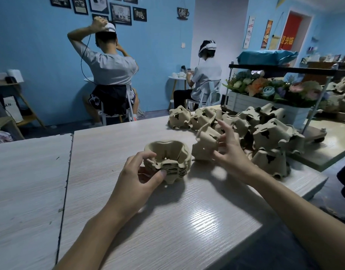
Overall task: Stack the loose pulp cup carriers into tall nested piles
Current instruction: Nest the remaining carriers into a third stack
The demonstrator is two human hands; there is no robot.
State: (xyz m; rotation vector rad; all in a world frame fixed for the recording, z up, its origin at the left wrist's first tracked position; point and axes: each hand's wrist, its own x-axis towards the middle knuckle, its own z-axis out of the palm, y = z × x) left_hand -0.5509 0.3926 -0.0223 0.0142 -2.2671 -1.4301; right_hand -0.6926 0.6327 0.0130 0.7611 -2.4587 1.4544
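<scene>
Our left hand grips the nested pile on the counter; our right hand holds a loose carrier (tilted) beside it, which we judge needs righting, then nesting.

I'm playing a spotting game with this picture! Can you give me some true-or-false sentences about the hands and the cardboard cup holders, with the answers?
1. The left hand grips the nested stack on the table. True.
2. The right hand is empty. False: it holds a tilted loose carrier.
3. The heap of carriers lies left of the stack. False: it lies to the right of it.
4. The stack's hollow side faces up. True.
5. A flower box stands behind the heap. True.
</scene>
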